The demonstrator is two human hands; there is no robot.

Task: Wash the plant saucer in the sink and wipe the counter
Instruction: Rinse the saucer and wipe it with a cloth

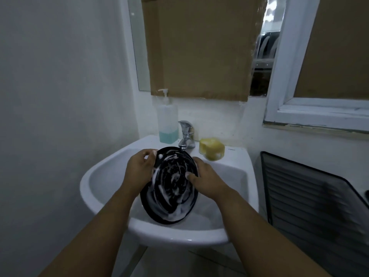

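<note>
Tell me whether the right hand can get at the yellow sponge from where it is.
Probably yes: the sponge sits on the sink ledge just beyond the right hand, nothing between them. The hand must first release the soapy saucer.

No wording can be read for certain. The only lettering in view is a small grey mark (231, 149) printed on the flat back rim of the white sink (236, 163), just to the right of the yellow sponge (211, 150). It looks like a short maker's logo of a few letters, but it is too small and blurred to make out.
</note>
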